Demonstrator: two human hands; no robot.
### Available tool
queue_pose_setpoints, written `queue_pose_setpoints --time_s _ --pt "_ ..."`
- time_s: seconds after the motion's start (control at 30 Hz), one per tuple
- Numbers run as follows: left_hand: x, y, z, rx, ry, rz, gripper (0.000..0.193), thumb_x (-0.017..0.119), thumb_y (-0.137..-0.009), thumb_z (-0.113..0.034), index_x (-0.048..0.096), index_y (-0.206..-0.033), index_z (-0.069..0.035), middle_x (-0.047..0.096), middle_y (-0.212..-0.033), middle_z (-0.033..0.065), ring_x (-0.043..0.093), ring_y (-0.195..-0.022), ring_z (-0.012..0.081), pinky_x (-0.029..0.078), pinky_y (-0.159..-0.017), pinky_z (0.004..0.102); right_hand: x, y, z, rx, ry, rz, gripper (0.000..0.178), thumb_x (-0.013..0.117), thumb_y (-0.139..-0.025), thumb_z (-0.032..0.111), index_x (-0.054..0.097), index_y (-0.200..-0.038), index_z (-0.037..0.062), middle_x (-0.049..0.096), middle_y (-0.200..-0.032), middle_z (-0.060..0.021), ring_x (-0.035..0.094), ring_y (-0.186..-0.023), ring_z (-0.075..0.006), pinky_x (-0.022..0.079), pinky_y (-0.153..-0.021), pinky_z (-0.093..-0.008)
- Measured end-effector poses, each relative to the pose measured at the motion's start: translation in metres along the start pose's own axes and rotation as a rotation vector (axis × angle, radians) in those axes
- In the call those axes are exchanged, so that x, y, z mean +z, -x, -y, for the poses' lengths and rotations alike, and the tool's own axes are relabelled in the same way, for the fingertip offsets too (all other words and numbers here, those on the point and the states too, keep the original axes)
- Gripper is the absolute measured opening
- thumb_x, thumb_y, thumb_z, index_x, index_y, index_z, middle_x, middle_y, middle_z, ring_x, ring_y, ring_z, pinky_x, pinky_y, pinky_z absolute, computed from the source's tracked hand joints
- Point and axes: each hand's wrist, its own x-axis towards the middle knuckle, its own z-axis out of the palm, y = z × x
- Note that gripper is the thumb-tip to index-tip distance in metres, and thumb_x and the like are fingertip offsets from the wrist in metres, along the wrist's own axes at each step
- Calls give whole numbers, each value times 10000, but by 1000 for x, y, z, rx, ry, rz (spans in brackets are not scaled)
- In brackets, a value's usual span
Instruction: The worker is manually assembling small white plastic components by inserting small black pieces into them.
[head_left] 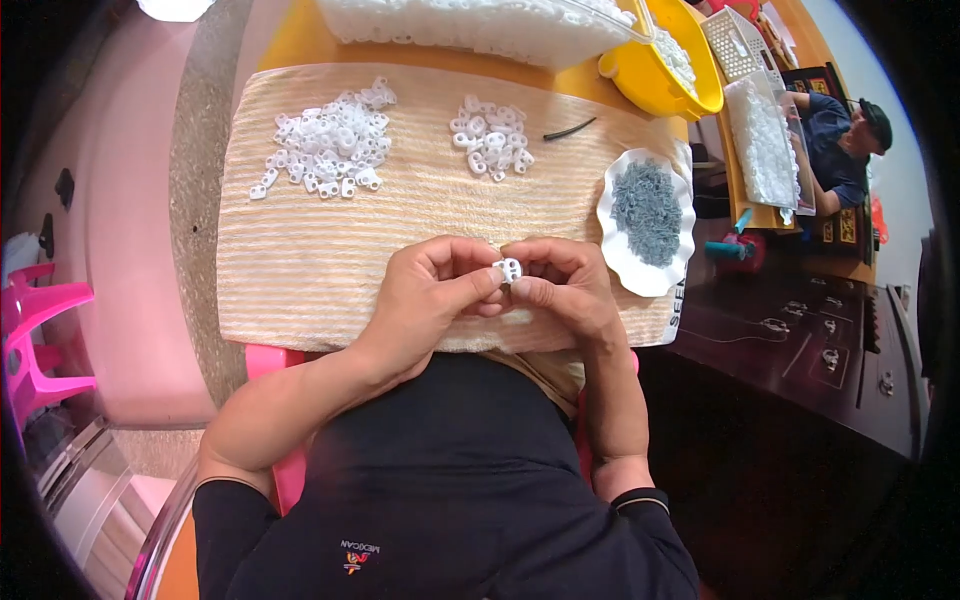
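White pc [511, 271] btwn hands [425, 290] [568, 285], holes [509, 267] twd cam, long axis unclear

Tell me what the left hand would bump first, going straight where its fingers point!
The left hand would likely meet the small white piece first, then the right hand; depth is unclear.

I've got bright, fairly even light on the striped cloth [290, 270], direction hard to pin, shadows soft, and the heaped white pieces [335, 140] close to washed out. I see the pink floor [130, 270] pale at left, while the black shirt [440, 490] and the dark furniture [790, 330] at right lose detail in the gloom. Fisheye bends straight edges hard toward a black rim; centre looks reasonably sharp, outer parts stretched and soft.
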Motion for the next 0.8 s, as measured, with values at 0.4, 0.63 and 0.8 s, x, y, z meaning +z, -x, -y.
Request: queue_pose_setpoints --time_s 0.4,0.63,0.8 --pt "-1 -1 -2 -50 16 -9 142 644 -886 -52 626 -1001 29 663 -866 69 622 -742 99 526 -679 232 -2 -2 0 51 -11 -1 331 665 -831 -39 592 -1151 -79 655 -1016 -144 664 -899 -204 550 -793 -309" --pt "-3 -2 -1 -70 8 -1 145 634 -885 -44 618 -1015 19 668 -892 87 632 -756 116 550 -693 256 -2 -3 0 47 -78 3 331 652 -819 -74 593 -1144 -88 647 -985 -149 662 -894 -216 556 -783 -318" --pt "-3 -2 -2 -87 -3 -24 138 636 -882 -39 626 -1003 25 669 -873 89 628 -744 115 546 -689 257 -5 -3 -4 45 -59 -3 332 649 -815 -83 596 -1142 -87 639 -984 -145 655 -896 -208 556 -783 -319"
